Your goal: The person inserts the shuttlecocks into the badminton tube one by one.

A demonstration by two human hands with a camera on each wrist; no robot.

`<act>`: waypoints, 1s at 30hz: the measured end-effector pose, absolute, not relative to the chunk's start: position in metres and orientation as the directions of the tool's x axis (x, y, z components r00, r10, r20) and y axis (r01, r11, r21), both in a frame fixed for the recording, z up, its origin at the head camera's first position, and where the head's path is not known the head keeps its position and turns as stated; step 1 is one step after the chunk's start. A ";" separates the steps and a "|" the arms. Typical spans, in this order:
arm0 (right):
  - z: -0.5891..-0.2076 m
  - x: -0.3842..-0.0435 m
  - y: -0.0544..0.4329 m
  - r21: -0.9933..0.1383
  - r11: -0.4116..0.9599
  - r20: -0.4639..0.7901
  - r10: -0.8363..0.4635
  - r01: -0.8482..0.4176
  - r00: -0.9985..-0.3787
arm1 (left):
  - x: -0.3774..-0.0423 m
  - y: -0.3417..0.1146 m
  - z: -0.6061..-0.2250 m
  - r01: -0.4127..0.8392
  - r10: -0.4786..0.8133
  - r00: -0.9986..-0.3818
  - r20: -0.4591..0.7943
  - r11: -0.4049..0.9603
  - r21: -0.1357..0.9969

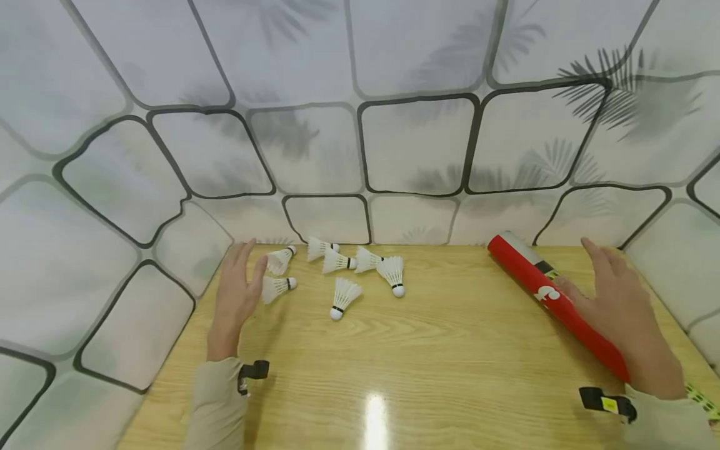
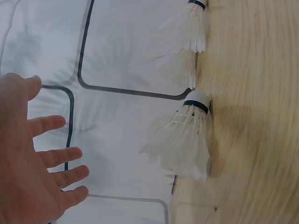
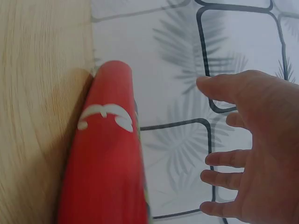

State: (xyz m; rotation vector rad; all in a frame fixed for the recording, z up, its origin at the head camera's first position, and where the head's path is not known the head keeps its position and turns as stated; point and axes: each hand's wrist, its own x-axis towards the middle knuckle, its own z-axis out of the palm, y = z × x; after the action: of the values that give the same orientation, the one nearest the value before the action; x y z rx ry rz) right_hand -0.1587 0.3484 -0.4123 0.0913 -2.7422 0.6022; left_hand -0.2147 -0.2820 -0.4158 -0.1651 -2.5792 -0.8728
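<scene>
The tube point(image 1: 565, 311) is mostly red with a white emblem point(image 1: 547, 293), the shuttlecocks point(image 1: 391, 272) white, black-banded.

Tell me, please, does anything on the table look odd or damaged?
No damage stands out. Only the shuttlecocks look untidy: they lie loose, pointing different ways. The tube lies slanted on the table.

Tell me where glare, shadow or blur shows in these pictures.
Head view: white glare on the wooden table, bottom centre; left wrist view: the nearest shuttlecock looks soft against the pale wall; right wrist view: a shadow beside the red tube, whose lower part looks blurred.
</scene>
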 end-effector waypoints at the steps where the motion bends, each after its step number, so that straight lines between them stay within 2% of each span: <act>1: -0.415 -0.160 0.346 -0.411 0.902 0.330 0.012 -0.133 -0.944 | -0.214 -0.283 -0.417 0.238 -0.035 -0.904 0.425 0.786 0.571; 5: -0.423 -0.167 0.338 -0.456 0.882 0.305 0.028 -0.121 -0.952 | -0.215 -0.284 -0.422 0.228 -0.100 -0.900 0.425 0.723 0.652; 10: -0.436 -0.173 0.336 -0.476 0.874 0.274 0.046 -0.094 -0.961 | -0.212 -0.286 -0.431 0.121 -0.153 -0.942 0.298 0.674 0.729; 14: -0.445 -0.175 0.337 -0.452 0.892 0.210 0.085 -0.020 -0.974 | -0.207 -0.291 -0.438 0.042 -0.152 -0.969 0.194 0.672 0.739; 19: -0.450 -0.178 0.338 -0.423 0.905 0.132 0.112 0.047 -0.985 | -0.207 -0.293 -0.444 -0.001 -0.142 -0.982 0.125 0.667 0.745; 30: -0.465 -0.187 0.336 -0.366 0.930 0.108 0.065 0.021 -0.992 | -0.213 -0.295 -0.460 0.013 -0.113 -0.986 0.125 0.691 0.723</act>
State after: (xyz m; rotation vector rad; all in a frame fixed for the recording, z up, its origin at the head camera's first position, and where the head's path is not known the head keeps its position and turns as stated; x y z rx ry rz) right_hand -0.1866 0.3360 -0.4645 -0.0665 -2.9702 0.5610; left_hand -0.2130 -0.2947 -0.4598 0.0814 -2.7398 -1.1725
